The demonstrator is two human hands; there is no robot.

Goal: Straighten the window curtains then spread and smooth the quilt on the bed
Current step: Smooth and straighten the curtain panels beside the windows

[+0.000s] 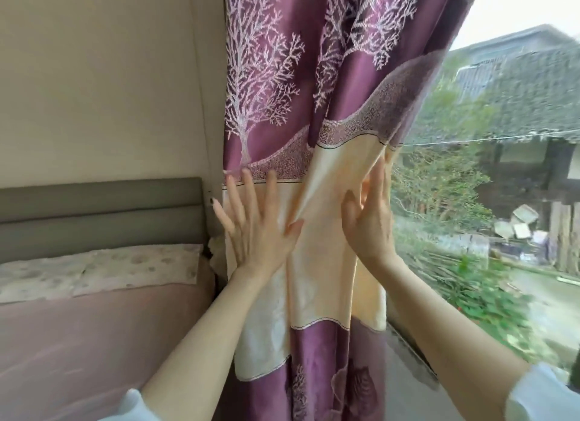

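Purple-and-cream satin curtain with white tree print (314, 106) hangs frame centre. Left hand (254, 222) flat, fingers spread on cream band; right hand (372, 219) released, straight fingers against its edge. Grey padded headboard (100, 207), pink-sheeted bed (94, 342) lower left; window (502, 169) right.

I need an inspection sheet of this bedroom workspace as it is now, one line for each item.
Surface: bed with pink cover, pillow at grey headboard.
Job's things: purple and cream curtain hangs gathered beside the window; quilt not seen.
Clutter: nothing seen.
Grips: left hand flat on the curtain, fingers spread; right hand with straight fingers against its edge.
Cables: nothing seen indoors.
Surroundings: beige wall; outside, roofs and plants.
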